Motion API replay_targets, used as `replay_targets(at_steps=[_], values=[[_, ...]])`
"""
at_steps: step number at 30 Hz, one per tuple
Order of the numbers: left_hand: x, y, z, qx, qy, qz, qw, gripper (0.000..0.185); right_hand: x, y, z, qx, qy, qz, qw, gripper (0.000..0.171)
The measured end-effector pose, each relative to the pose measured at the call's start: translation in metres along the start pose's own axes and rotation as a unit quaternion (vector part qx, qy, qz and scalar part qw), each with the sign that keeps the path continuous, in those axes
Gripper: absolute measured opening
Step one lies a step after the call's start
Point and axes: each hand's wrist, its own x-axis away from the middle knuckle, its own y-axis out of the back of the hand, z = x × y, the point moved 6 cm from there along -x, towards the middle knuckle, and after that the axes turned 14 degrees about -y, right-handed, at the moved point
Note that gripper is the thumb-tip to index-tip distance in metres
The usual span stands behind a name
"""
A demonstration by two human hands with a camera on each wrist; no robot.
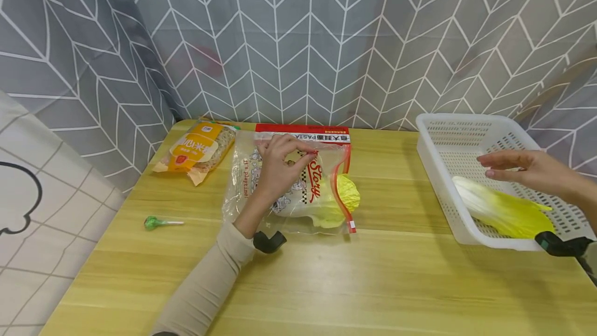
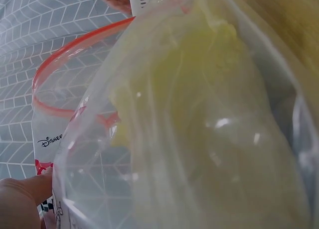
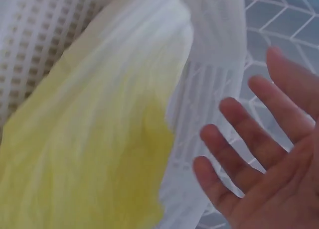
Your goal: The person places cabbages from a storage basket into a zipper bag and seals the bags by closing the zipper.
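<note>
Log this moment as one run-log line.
left hand: pinches zip bag | bag: cabbage leaf inside | right hand: open above basket | basket: second leaf

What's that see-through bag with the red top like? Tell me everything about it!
The zip bag is clear, crinkly plastic with a red zipper strip along its mouth and cartoon print with red lettering. It lies flat on the wooden table, its mouth open toward the basket side. A yellow-green cabbage leaf sits inside, its tip poking past the opening. The bag's far edge overlaps a red pasta box. The left hand pinches the plastic from above with curled fingers.
</note>
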Motion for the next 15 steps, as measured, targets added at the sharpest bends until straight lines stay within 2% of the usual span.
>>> replay_targets(at_steps=[9,15], values=[[0.001,0.002,-0.001,0.0,0.0,-0.001,1.0,0.01,-0.008,-0.012,-0.03,0.079,-0.008,0.112,0.991,0.072],[0.001,0.003,-0.002,0.0,-0.003,-0.003,1.0,0.008,-0.009,-0.022,-0.044,0.069,-0.016,0.202,0.977,0.08]])
